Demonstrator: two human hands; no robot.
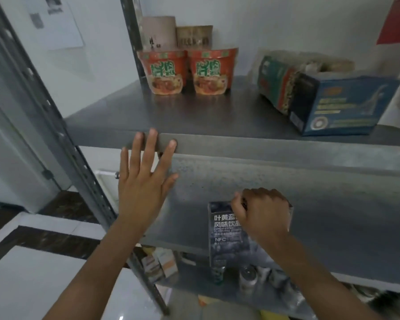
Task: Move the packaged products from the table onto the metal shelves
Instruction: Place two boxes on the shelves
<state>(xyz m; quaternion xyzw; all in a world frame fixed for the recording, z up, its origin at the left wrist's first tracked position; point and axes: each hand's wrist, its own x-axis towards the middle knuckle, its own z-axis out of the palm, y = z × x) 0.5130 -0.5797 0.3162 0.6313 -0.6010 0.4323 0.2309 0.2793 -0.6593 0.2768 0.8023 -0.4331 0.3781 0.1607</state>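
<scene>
My right hand (262,212) grips the top of a dark blue drink box (225,236) with white lettering, held upright at the front of the middle metal shelf (333,204). My left hand (146,172) is spread flat with straight fingers, its fingertips against the front lip of the upper shelf (240,144). On the upper shelf stand two red noodle cups (187,70), with two brown packs (178,34) behind them. A blue box (340,105) and a noodle bundle (284,79) lie at the right.
A slotted grey upright (62,135) runs down the left of the rack. Small boxes (158,264) and bottles (247,277) fill the shelf below. White wall stands behind, with tiled floor (32,273) at the lower left.
</scene>
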